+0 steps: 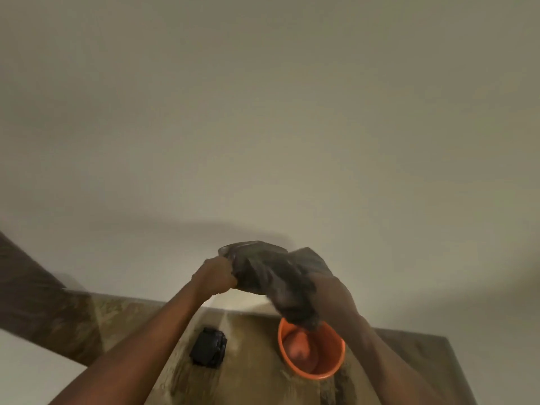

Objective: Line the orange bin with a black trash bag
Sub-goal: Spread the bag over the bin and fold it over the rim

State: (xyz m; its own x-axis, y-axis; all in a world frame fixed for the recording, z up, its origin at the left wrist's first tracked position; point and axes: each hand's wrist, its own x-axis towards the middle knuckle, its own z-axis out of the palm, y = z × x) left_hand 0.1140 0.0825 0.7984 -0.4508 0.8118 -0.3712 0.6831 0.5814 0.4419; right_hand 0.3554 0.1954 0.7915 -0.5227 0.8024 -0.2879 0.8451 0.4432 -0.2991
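Hands work high over a wooden table point(257, 384) in the head view, both raised in front of a plain pale wall point(263, 112). The left hand point(214, 276) is closed in a fist, its fingers curled tight on one end of a black trash bag point(263, 273), which is bunched and still mostly folded. The right hand point(330, 293) grips the other end of the bag; the plastic drapes over the near side of this hand and the picture is blurred there, so I cannot tell exactly how its fingers lie, only that they hold the bag. The bag stretches between the two hands in the air, well above the tabletop, and a crumpled lower part hangs down from the right hand toward the orange bin point(314, 363), its tip overlapping the bin's far rim in the picture; whether it touches the rim I cannot tell.

The orange bin stands upright on the table, toward the right edge and nearer the far edge, its mouth open. To its left, apart from it and about midway across the table, lies a flat black packet point(208, 350) that looks like folded bags. Both forearms reach in from the near edge.
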